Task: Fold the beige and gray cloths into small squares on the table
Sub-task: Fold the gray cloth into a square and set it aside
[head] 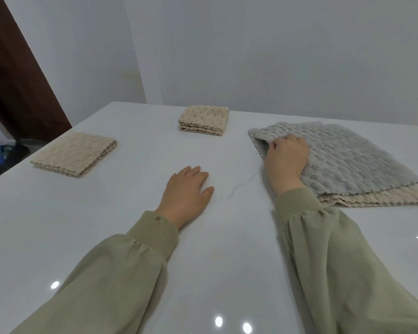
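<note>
At the right side of the table (227, 249), the right hand (286, 157) has its fingers curled round the left edge of the gray cloth (348, 157), near its far-left corner. The thumb is hidden, but the edge looks pinched and slightly lifted there. The rest of the gray cloth lies spread flat on top of an open beige cloth (377, 197), which shows only as a strip along the near edge.

The left hand (187, 189) lies palm down on the bare tabletop, near the middle and well apart from every cloth. Its fingers are straight and together, and it holds nothing.

Farther out, a small beige square (204, 119) sits near the far edge, folded into several even layers; it looks finished. At the left lies a beige rectangle (74, 153), folded but larger than the square. It probably needs one more fold to match.

By that reading the task is under half done. One beige cloth is finished and another is nearly so. The gray cloth is only now being taken up for its first fold, and the beige cloth beneath it is untouched. The gray one likely has to be drawn off the pile before it is folded.
</note>
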Demonstrator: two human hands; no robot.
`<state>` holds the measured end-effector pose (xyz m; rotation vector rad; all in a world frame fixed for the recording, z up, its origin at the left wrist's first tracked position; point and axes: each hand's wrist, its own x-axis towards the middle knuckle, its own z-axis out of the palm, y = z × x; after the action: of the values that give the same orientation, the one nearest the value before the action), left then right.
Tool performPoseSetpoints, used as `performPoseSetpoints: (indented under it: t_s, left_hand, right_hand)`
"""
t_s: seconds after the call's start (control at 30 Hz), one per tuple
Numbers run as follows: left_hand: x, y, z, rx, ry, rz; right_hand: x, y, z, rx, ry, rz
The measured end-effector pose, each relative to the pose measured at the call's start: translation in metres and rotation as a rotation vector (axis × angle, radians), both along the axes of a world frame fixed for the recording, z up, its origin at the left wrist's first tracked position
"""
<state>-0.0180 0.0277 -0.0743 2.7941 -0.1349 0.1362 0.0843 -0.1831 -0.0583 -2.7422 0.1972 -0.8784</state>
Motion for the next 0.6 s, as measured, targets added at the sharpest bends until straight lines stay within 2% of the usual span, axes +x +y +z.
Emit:
performPoseSetpoints:
  t_s: [0.07,0.17,0.23,0.27,0.3,0.37,0.4,0.43,0.5,0.6]
  left_hand:
    - [0.001,0.006,0.002,-0.198,-0.084,0.067]
    - [0.002,0.024,0.007,-0.420,-0.230,0.219]
    - [0.003,0.044,0.010,-0.563,-0.313,0.327]
    - [0.003,0.054,0.011,-0.631,-0.336,0.373]
    - [0.003,0.064,0.012,-0.692,-0.341,0.413]
    - [0.001,0.079,0.012,-0.774,-0.319,0.464]
    - [-0.001,0.085,0.012,-0.795,-0.303,0.476]
    - [-0.002,0.088,0.011,-0.808,-0.288,0.478]
    - [-0.005,0.092,0.008,-0.812,-0.256,0.453]
    - [-0.005,0.093,0.006,-0.806,-0.220,0.403]
  right_hand:
    - [-0.008,0.013,0.006,-0.025,-0.221,0.157]
    - [-0.035,0.051,0.018,0.013,-0.628,0.588]
    - [-0.056,0.080,0.020,0.008,-0.654,0.770]
    - [-0.062,0.092,0.016,-0.037,-0.565,0.773]
    - [-0.066,0.101,0.011,-0.088,-0.391,0.729]
    - [-0.068,0.105,0.000,-0.200,0.142,0.562]
    - [-0.065,0.101,-0.005,-0.236,0.335,0.484]
    - [-0.062,0.098,-0.008,-0.243,0.440,0.432]
    - [-0.058,0.092,-0.011,-0.186,0.484,0.428]
    - [-0.055,0.092,-0.008,-0.091,0.430,0.536]
